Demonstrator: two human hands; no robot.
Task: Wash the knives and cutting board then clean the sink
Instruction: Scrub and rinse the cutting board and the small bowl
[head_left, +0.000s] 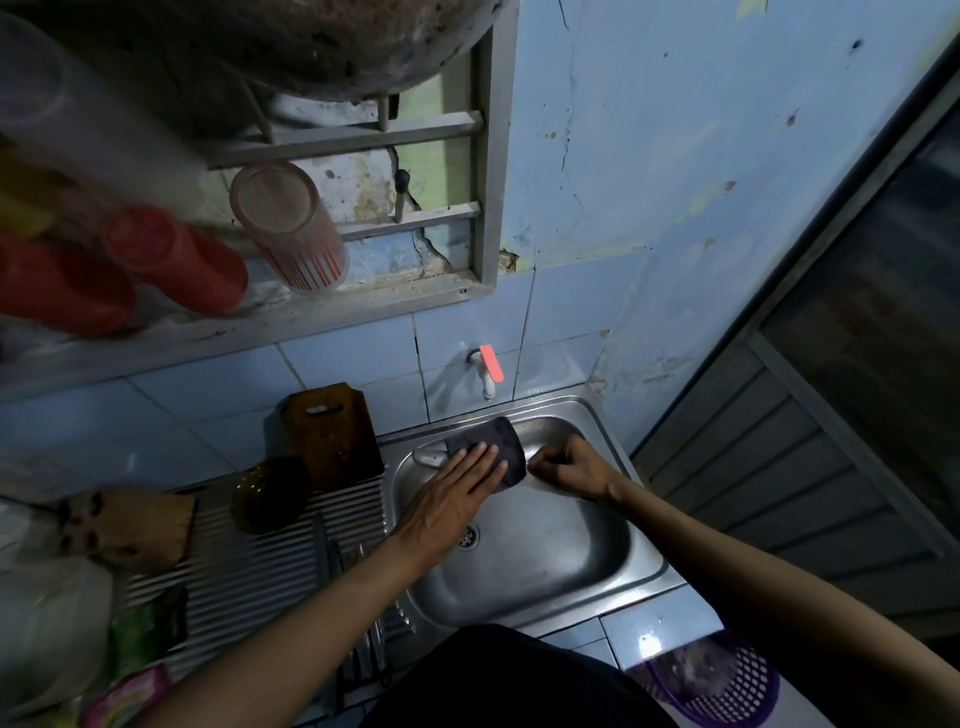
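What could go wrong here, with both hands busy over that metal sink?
1. The left hand presses flat on a dark cutting board held over the steel sink; if wet, it might slip from the right hand gripping its edge.
2. The knives lie on the ribbed drainboard right beside the left forearm, so a sideways move could catch a blade.
3. The brown wooden board leaning on the tiles could tip over.
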